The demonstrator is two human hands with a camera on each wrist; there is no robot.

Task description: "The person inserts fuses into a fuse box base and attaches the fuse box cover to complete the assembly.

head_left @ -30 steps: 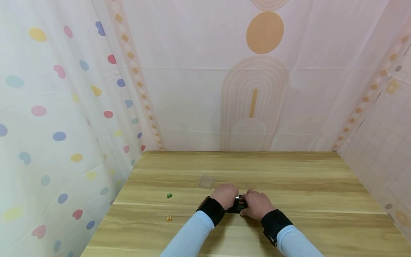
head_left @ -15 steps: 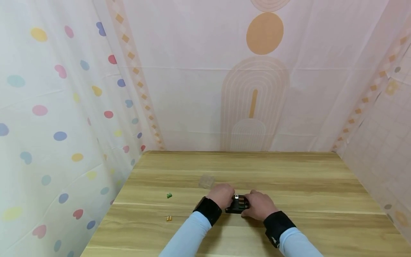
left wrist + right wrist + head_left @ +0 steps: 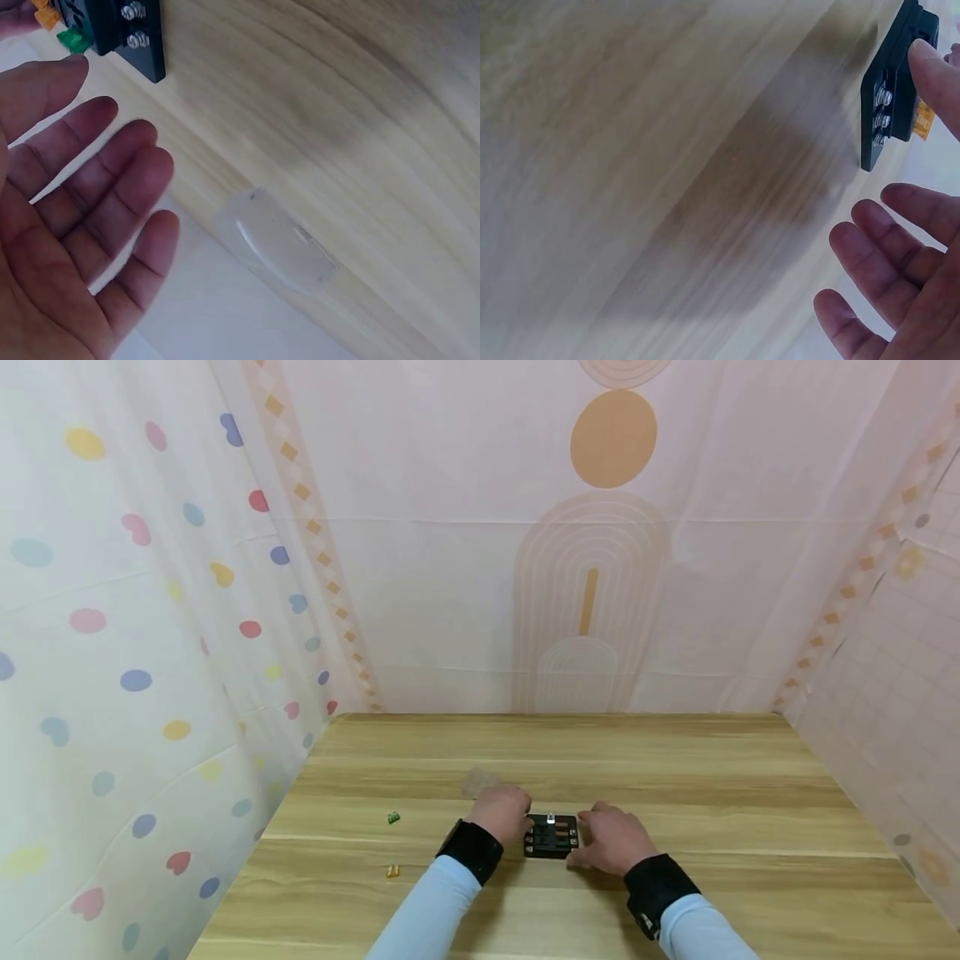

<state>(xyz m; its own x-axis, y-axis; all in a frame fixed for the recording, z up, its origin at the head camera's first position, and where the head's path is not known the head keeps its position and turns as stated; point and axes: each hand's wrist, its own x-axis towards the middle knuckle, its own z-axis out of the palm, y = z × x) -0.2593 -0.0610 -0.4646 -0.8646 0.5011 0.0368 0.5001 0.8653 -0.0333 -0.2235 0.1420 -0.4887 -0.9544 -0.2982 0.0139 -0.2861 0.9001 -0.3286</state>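
A black fuse block [image 3: 551, 837] lies on the table between the hands, with screw terminals along its sides. A green blade fuse [image 3: 73, 39] and an orange blade fuse [image 3: 923, 120] stick up from it. At its left side is my left hand [image 3: 501, 812], fingers relaxed and holding nothing; in the left wrist view the thumb tip overlaps the green fuse's lower edge. My right hand [image 3: 613, 839] is by the block's right side, thumb and fingertips right at its edge, the other fingers loosely extended in the right wrist view.
A clear plastic cover [image 3: 277, 244] lies on the wooden table [image 3: 712, 777] beyond the left hand. Farther left are small loose green fuses [image 3: 393, 817] and orange fuses [image 3: 393, 871]. Patterned curtains [image 3: 435, 610] close off the back and sides.
My left hand has drawn back to the left, off the fuse block. My right hand has shifted slightly right, so more of the block's top shows.
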